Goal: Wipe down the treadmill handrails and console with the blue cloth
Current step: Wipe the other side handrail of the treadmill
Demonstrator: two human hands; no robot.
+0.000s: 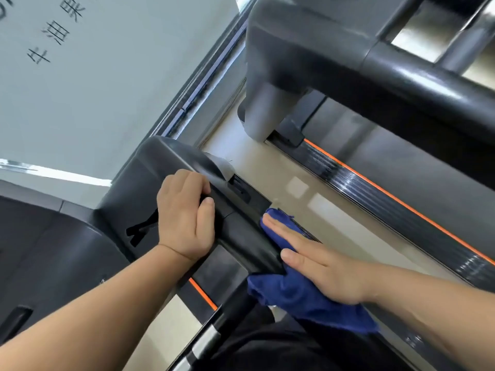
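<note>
The black treadmill handrail (249, 245) runs diagonally through the middle of the head view, joining the dark console housing (139, 188) at the left. My left hand (186, 212) grips the rail where it meets the housing, fingers curled over its top. The blue cloth (294, 293) is draped over the rail just right of that. My right hand (316, 261) lies flat on the cloth with straight fingers, pressing it against the rail's outer side. Part of the cloth hangs below my palm.
A second treadmill stands to the right, with its grey upright (267, 103), black handrail (428, 87) and an orange-striped side rail (401, 202). Beige floor (348, 231) lies between the machines. A frosted glass wall with lettering (93, 76) fills the upper left.
</note>
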